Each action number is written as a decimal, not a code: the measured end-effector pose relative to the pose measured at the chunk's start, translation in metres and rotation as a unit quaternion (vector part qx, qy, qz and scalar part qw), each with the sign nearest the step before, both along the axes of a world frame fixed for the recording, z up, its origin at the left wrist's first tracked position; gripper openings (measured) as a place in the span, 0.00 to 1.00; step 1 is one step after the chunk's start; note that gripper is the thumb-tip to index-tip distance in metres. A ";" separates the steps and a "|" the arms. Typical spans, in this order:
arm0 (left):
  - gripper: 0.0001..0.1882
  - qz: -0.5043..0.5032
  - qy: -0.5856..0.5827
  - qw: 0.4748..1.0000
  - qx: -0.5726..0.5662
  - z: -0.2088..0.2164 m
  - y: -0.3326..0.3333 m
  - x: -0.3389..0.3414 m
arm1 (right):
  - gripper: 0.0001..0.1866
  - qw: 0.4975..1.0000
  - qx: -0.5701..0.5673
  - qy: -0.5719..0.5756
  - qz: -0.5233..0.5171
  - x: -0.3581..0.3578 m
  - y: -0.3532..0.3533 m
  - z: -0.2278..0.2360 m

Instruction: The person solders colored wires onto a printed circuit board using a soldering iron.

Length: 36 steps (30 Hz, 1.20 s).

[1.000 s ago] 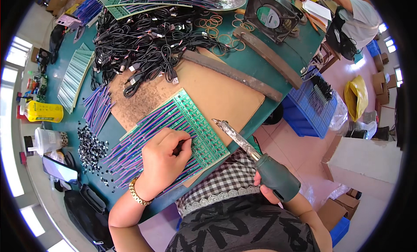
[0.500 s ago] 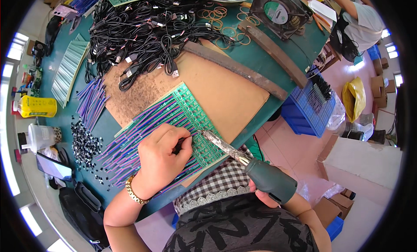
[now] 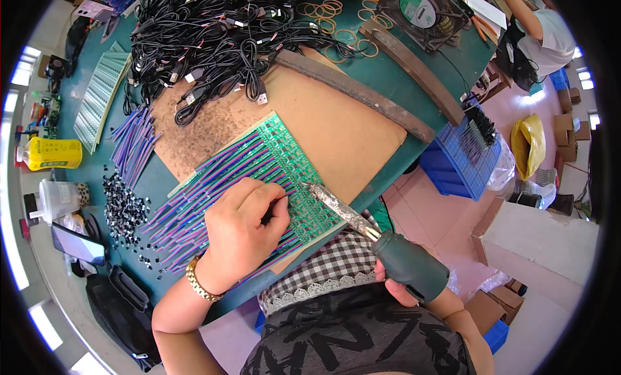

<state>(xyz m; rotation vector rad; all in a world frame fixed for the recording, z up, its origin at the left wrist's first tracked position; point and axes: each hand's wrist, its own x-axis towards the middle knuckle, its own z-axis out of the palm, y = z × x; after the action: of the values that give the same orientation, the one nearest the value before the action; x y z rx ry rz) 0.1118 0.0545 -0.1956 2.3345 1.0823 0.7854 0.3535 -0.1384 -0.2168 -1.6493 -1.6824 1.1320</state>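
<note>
My left hand [image 3: 246, 229] rests over a green circuit board panel [image 3: 285, 146], thumb and index finger pinched on a thin wire at the row of small boards. Blue, purple and red wires [image 3: 210, 181] lie side by side across the panel, running out to its left. My right hand [image 3: 396, 289] is wrapped around the dark green handle of a soldering iron [image 3: 346, 213]. The iron's metal shaft is stained, and its tip is near the panel just right of my left fingertips. Whether the tip touches the panel I cannot tell.
Cardboard [image 3: 343, 126] lies under the panel. Black cables [image 3: 207, 45] are heaped behind it, and metal bars [image 3: 352, 94] lie to the right. Loose wires [image 3: 134, 149] and small black parts [image 3: 124, 210] are on the left. A fan [image 3: 424, 16] stands far right; a blue crate [image 3: 459, 158] is beyond the table edge.
The soldering iron's tip has shifted a little to the right, away from my left fingertips. My left hand keeps its pinch. The whole view has shifted slightly.
</note>
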 end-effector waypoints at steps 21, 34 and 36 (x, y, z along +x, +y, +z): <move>0.07 -0.011 -0.007 1.000 0.004 -0.001 0.000 -0.001 | 0.15 0.998 -0.041 0.046 -0.010 0.000 0.006 0.011; 0.09 -0.033 0.021 0.996 0.077 -0.001 -0.001 0.000 | 0.19 0.997 0.039 0.062 -0.014 -0.004 -0.002 -0.003; 0.09 -0.036 0.019 0.996 0.079 0.000 0.000 0.001 | 0.16 0.993 0.088 0.046 -0.065 -0.008 -0.014 -0.015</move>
<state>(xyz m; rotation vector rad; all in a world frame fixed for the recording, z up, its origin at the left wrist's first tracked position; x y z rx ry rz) 0.1129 0.0542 -0.1961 2.5139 0.9773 0.8297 0.3453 -0.1525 -0.2318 -1.5487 -1.5451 0.9544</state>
